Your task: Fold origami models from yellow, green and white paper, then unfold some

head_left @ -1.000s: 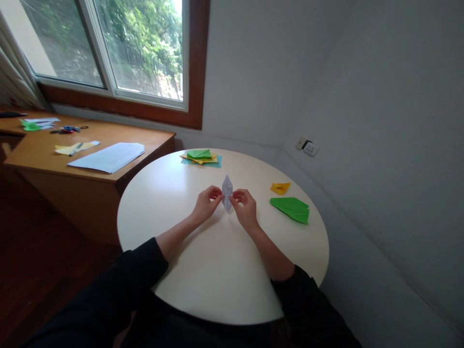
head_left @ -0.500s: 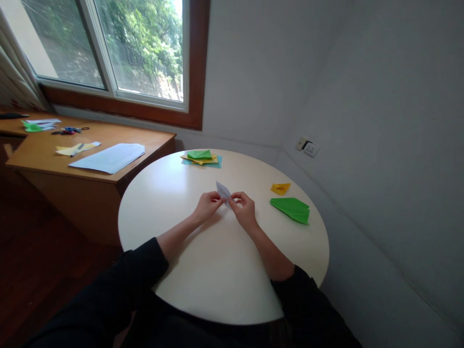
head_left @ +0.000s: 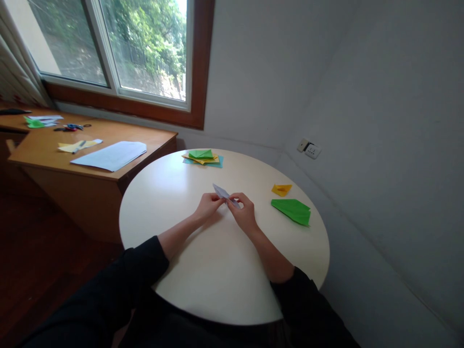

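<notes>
pinching one small, pointed, folded white paper piece (head_left: 220,190), the bare left hand (head_left: 208,206) and bare right hand (head_left: 244,211) both hold it in a narrow grip. it slants between them over the round white table (head_left: 213,270). near the right edge, a long folded green paper (head_left: 292,211) lies just beside a small folded orange-yellow paper (head_left: 282,189); green, yellow and blue papers (head_left: 201,154) lie stacked at the far edge.

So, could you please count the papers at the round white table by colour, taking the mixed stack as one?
White folded paper: 1
Green folded paper: 1
Yellow-orange folded paper: 1
Mixed-colour stack: 1
Total: 4
</notes>
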Tool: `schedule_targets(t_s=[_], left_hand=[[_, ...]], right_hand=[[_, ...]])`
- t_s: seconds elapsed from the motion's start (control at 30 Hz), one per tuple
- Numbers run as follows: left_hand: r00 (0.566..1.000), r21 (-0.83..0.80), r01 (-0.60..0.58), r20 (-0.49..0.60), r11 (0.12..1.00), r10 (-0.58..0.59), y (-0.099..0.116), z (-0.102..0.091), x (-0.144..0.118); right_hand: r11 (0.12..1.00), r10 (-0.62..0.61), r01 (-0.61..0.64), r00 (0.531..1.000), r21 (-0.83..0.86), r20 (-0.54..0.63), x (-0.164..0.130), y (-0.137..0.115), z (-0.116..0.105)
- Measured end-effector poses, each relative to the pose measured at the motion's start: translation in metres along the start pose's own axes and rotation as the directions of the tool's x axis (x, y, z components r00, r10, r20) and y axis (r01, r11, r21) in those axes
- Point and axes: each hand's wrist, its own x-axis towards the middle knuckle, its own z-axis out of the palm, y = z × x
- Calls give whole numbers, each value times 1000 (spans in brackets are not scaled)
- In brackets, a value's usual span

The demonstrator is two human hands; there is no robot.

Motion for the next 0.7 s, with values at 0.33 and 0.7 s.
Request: schedule_targets(t_s=[0.33,0.7], left_hand=[[988,-230,151,74,961,-138,3,1,0],[991,-249,109,98,962,-87,0,2,-1]], right_hand=[[993,-112,112,994,-37,15,1,8,0],[958,-166,170,985,-231,36,1,7,-1]])
